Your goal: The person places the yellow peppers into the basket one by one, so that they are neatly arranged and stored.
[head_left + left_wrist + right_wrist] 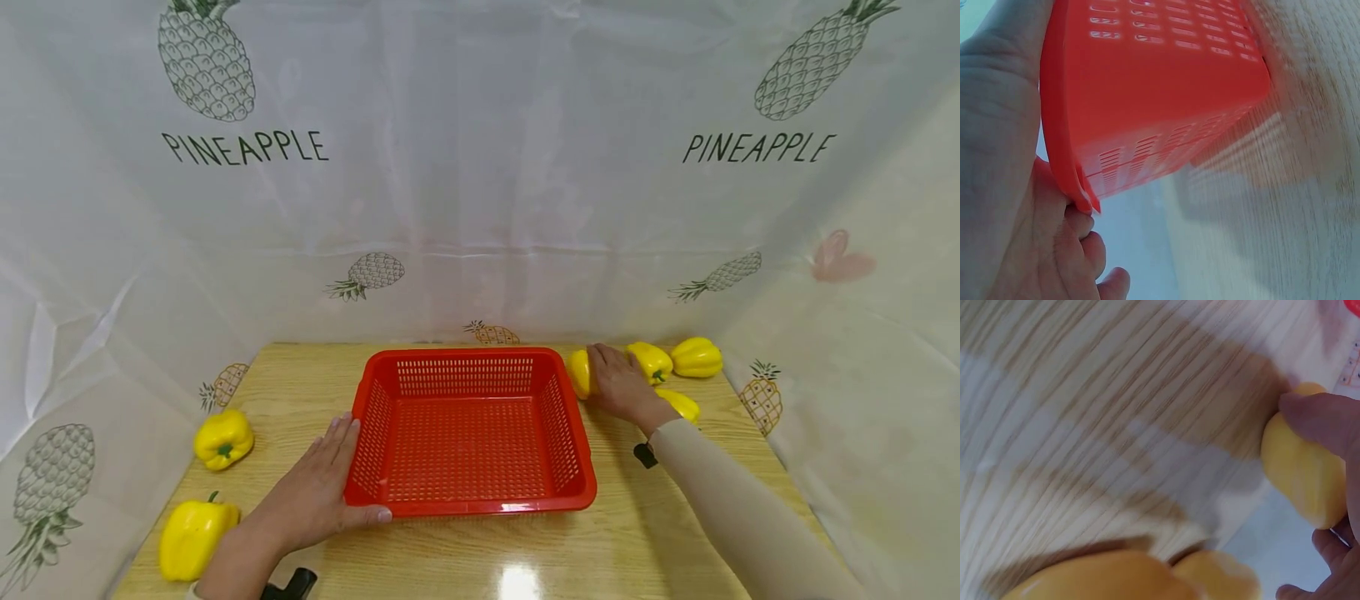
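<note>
A red plastic basket (465, 506) with slotted walls stands on the wooden table. My left hand (318, 483) rests on its near left corner, fingers extended along the left rim and thumb lying on the front rim; the left wrist view shows this palm against the basket's rim (1054, 94). At the basket's far right, my right hand (621, 385) grips a yellow bell pepper (578, 373). In the right wrist view, thumb and fingers are around that pepper (1304, 465), beside the table surface. Part of the pepper is hidden behind the hand.
Behind and beside my right hand lie more yellow bell peppers: one close by (651, 362), a farther pepper (697, 357) and a nearer pepper (681, 405). On the left are an upper pepper (224, 439) and a lower pepper (197, 537). A pineapple-printed sheet (480, 200) surrounds the table.
</note>
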A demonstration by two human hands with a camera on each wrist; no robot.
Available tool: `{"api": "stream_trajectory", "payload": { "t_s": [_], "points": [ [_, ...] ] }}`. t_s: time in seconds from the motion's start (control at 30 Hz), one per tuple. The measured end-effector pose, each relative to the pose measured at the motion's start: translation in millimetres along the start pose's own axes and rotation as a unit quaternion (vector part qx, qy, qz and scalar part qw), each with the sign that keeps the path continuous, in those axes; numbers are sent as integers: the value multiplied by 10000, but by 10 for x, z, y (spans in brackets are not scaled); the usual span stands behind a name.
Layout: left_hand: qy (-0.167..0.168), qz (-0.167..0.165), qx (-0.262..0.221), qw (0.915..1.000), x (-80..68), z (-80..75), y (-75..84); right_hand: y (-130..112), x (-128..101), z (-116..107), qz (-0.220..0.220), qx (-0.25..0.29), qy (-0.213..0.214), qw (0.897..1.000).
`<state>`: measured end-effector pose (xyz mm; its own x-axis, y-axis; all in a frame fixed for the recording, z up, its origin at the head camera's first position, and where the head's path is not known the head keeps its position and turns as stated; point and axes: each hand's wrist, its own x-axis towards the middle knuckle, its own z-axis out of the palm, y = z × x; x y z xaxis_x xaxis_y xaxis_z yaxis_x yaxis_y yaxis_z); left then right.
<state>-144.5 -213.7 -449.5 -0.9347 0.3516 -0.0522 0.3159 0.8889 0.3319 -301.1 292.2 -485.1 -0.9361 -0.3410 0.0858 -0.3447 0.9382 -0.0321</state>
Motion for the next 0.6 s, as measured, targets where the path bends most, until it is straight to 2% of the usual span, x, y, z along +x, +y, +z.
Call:
{"api": "stream_trajectory", "payload": {
  "t_s": [0.2,0.6],
  "points": [
    [-18,-16,-15,10000,-13,-11,13,92,-85,11,-111,78,-1,9999],
    [58,3,7,10000,-6,-7,11,76,-84,64,-359,82,328,9988]
  ]
}}
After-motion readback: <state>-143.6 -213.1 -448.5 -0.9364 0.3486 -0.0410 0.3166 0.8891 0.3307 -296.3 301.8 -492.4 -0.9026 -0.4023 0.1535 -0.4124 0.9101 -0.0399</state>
